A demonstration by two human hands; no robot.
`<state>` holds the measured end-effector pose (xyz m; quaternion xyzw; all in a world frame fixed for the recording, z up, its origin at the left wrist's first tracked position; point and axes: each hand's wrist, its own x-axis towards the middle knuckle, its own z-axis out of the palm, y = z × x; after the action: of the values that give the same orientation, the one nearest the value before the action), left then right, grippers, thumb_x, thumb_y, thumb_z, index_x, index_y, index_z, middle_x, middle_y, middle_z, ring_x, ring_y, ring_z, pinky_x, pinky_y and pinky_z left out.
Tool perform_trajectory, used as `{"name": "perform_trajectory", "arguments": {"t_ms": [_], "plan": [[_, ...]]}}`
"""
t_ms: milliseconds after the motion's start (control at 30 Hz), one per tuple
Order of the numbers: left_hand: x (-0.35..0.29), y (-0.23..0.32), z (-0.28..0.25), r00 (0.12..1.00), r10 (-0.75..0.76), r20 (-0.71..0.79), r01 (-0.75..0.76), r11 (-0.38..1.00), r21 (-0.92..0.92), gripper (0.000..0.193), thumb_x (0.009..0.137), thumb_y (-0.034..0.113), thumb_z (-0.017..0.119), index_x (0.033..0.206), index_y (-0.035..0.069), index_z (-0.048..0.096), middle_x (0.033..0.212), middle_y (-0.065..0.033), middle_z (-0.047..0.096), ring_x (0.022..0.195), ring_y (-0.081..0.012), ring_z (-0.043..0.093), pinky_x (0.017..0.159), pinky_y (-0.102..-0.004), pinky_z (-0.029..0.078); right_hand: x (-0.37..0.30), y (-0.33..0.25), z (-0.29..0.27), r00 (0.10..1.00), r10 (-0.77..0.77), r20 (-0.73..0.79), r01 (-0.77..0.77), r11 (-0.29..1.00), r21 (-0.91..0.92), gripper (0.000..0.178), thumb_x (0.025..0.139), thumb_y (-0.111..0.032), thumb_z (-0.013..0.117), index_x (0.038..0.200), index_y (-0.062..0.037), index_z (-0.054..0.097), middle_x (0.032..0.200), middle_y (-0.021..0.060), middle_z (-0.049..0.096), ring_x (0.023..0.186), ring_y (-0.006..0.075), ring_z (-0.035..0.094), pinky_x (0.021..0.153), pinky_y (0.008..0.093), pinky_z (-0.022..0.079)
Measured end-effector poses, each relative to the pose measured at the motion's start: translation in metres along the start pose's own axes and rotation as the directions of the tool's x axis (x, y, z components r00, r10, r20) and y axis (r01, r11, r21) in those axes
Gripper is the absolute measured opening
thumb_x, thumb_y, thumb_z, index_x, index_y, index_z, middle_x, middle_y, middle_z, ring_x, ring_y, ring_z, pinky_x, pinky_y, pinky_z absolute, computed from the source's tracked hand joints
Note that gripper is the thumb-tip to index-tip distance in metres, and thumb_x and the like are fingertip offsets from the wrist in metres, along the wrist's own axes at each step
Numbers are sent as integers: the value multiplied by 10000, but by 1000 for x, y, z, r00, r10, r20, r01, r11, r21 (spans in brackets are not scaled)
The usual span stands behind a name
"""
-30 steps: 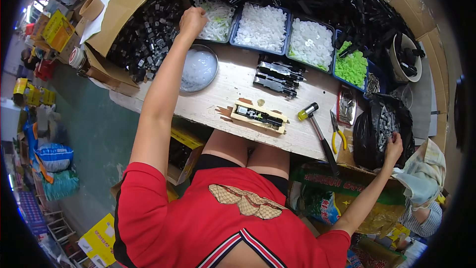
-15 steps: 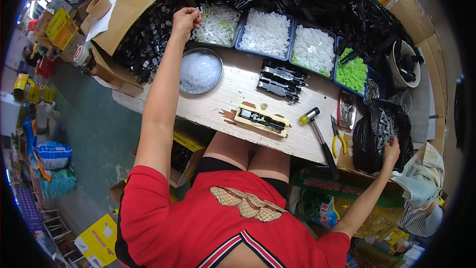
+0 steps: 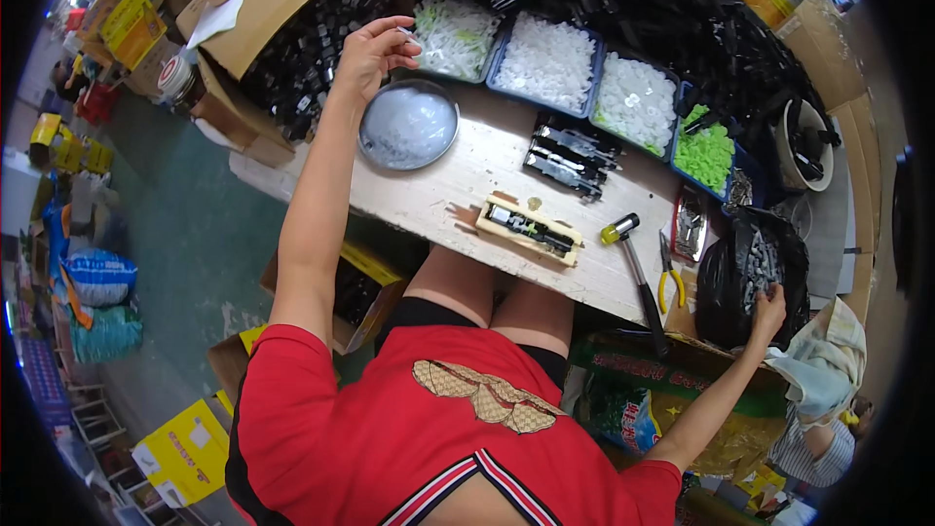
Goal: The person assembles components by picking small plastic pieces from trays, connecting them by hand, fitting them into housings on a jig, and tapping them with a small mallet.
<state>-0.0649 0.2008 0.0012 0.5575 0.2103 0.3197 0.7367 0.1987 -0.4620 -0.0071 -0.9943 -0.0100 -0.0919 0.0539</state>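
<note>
Your left hand (image 3: 368, 51) pinches a small white part (image 3: 407, 34) above the round dish (image 3: 408, 124) — your right hand (image 3: 766, 309) reaches into the black bag (image 3: 740, 278) beside the desk (image 3: 467, 185).

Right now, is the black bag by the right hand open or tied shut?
Open: the black bag gapes at the top, small dark parts show inside, and the right hand reaches into it.

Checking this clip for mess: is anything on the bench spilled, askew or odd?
Nothing looks spilled. The trays keep their white and green parts inside, the hammer and pliers lie flat on the bench, and the black bag sits at its right end.
</note>
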Motion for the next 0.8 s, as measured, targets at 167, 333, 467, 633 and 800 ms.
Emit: {"name": "perform_trajectory", "arguments": {"t_ms": [167,333,467,633,800], "plan": [[-64,-7,-22,988,115,-98,-81,951,297,203,785,23,624,983,-23,615,754,-55,619,642,-109,593,516,-208,468,10,8,6,992,-111,-52,101,980,-169,460,740,-139,641,1174,-86,498,1118,182,492,1022,366,500,837,407,424],[-98,-28,-47,963,178,-204,-59,874,483,155,727,12,660,881,25,666,710,21,596,581,-33,511,483,-167,396,2,-20,-9,988,-149,36,153,960,-236,446,736,-111,631,1159,-72,494,1087,157,513,1000,352,520,821,408,433],[-97,-36,-55,941,307,-140,-120,691,713,146,705,-1,655,851,3,657,715,-8,590,584,-76,533,502,-203,422,6,-5,-3,984,-180,0,178,971,-160,414,732,-98,622,1128,-63,510,1047,157,527,980,348,530,804,407,441],[-86,-43,-54,904,421,70,-225,331,917,122,669,-1,644,790,10,638,748,-123,593,656,-263,600,598,-326,473,12,18,10,981,-192,-37,195,977,86,388,733,-83,618,1112,-48,545,1019,164,588,923,324,574,793,372,445],[-78,-51,-54,886,431,171,-264,164,951,95,681,10,631,776,12,637,748,-127,584,688,-306,591,629,-371,473,3,9,-4,995,-100,20,98,992,84,368,736,-83,625,1098,-47,570,956,156,629,864,297,600,776,352,451]]}}
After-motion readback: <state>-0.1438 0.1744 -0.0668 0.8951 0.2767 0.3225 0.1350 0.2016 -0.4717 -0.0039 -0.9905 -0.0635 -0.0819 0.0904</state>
